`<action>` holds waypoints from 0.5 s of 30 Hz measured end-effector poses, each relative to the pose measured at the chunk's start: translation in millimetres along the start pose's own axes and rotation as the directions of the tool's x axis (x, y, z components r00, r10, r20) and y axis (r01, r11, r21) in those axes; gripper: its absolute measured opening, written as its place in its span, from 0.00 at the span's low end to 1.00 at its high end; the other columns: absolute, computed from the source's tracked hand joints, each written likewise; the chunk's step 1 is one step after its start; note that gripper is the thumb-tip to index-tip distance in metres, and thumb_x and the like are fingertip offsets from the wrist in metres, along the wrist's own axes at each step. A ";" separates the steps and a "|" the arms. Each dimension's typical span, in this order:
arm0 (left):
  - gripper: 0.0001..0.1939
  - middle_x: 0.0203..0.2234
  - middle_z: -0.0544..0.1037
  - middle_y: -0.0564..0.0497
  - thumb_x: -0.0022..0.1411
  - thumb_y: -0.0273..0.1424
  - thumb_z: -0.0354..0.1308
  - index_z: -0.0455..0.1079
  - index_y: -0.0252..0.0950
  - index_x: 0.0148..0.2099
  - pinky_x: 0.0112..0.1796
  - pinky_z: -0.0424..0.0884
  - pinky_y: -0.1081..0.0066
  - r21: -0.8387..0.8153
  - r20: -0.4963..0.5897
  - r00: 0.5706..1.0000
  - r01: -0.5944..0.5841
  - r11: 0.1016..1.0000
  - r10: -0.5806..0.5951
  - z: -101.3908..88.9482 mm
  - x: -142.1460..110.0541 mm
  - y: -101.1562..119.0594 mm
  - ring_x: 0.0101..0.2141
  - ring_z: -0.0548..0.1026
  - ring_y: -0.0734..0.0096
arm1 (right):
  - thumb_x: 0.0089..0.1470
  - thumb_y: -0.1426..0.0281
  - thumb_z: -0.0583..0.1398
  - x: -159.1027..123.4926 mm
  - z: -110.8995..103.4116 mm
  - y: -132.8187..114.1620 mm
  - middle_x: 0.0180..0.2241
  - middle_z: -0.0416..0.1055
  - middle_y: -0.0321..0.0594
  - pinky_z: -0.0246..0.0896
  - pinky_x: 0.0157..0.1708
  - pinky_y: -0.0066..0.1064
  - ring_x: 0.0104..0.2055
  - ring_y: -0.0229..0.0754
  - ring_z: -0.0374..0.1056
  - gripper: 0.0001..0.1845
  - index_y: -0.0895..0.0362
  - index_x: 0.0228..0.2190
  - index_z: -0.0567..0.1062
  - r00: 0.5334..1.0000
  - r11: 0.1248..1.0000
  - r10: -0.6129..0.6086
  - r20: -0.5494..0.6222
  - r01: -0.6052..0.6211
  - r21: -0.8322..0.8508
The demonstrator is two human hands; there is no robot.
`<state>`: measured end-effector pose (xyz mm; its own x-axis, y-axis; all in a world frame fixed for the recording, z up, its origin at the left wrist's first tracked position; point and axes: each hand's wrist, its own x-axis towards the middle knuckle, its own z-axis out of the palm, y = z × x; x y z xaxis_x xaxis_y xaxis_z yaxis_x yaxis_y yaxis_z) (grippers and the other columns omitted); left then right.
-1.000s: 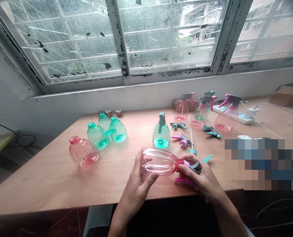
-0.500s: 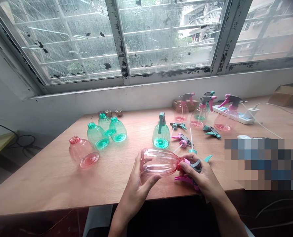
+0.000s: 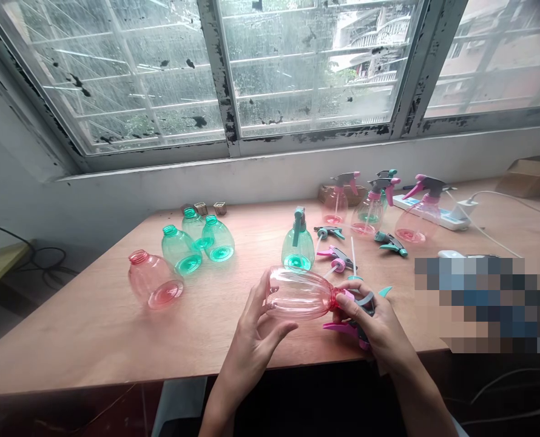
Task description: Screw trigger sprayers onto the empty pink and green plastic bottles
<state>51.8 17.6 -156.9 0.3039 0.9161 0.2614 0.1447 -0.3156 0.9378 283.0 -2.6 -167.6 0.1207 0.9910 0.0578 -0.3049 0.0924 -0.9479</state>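
Desk: I see a light brown wooden desk (image 3: 92, 340) set along a white wall (image 3: 261, 176), with its near edge close to the person.
Window: behind it is a wide window (image 3: 138, 73) with dirty glass; the grey metal frame (image 3: 218, 73) has much peeling paint.
Left of desk: three green clear plastic bottles (image 3: 176, 250) without heads stand near one pink, round, headless bottle (image 3: 154, 279).
Middle and right: a green spray bottle (image 3: 298, 243) stands alone; three pink spray bottles (image 3: 419, 221) with grey-and-pink trigger heads stand farther right, near a white power strip (image 3: 456, 222). Between them and the hands lie loose trigger heads, for example a grey-and-teal one (image 3: 391, 243) and a pink-and-grey one (image 3: 337, 257).
Writing: any print on the power strip is too small for me to read.
Held bottle: a pink clear plastic bottle with ribbed sides (image 3: 300, 294) is sideways above the near part of the desk, its neck to the right.
Right hand: the right hand (image 3: 379, 331) grasps with thumb and fingers the bottle's neck and pink collar (image 3: 349, 295).
Left hand: the left hand (image 3: 252, 340) has loosely curved fingers at the bottle's base; its thumb stands away from the plastic.
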 end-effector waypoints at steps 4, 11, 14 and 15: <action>0.46 0.68 0.63 0.45 0.65 0.39 0.67 0.45 0.54 0.76 0.64 0.63 0.53 0.019 0.009 0.999 0.034 0.999 -0.034 -0.2 -1.2 3.7 0.68 0.63 0.51 | 0.54 0.55 0.72 -0.2 -0.9 -0.7 0.28 0.75 0.36 0.77 0.30 0.30 0.29 0.40 0.71 0.20 0.55 0.39 0.76 1.000 1.000 -0.010 0.013 0.010 -0.022; 0.48 0.70 0.60 0.43 0.62 0.43 0.69 0.47 0.48 0.76 0.67 0.59 0.51 0.022 -0.028 0.999 0.038 0.999 -0.037 -0.6 -1.6 5.1 0.68 0.60 0.47 | 0.48 0.51 0.74 -4.4 1.8 -1.8 0.30 0.78 0.40 0.81 0.31 0.38 0.31 0.45 0.74 0.25 0.55 0.37 0.77 0.998 0.992 0.043 0.037 -0.039 -0.120; 0.42 0.68 0.63 0.45 0.65 0.42 0.66 0.51 0.50 0.75 0.66 0.60 0.53 0.028 -0.042 0.999 0.032 0.999 -0.031 -0.2 -0.7 3.0 0.69 0.60 0.49 | 0.48 0.51 0.74 -5.0 2.4 -1.9 0.29 0.78 0.40 0.82 0.33 0.40 0.31 0.44 0.74 0.25 0.56 0.37 0.77 0.998 0.993 0.058 0.033 -0.055 -0.101; 0.41 0.68 0.63 0.46 0.66 0.41 0.66 0.51 0.50 0.74 0.66 0.61 0.53 0.025 -0.046 0.999 0.028 0.999 -0.026 -0.1 -0.6 2.3 0.69 0.60 0.49 | 0.48 0.51 0.74 -5.0 2.3 -1.9 0.29 0.78 0.40 0.82 0.33 0.40 0.31 0.45 0.74 0.25 0.56 0.37 0.77 0.997 0.993 0.064 0.035 -0.060 -0.102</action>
<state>51.9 16.4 -154.9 0.2559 0.9346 0.2469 0.1763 -0.2962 0.9387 280.9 -7.5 -165.3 0.0679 0.9977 0.0078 -0.2134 0.0222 -0.9767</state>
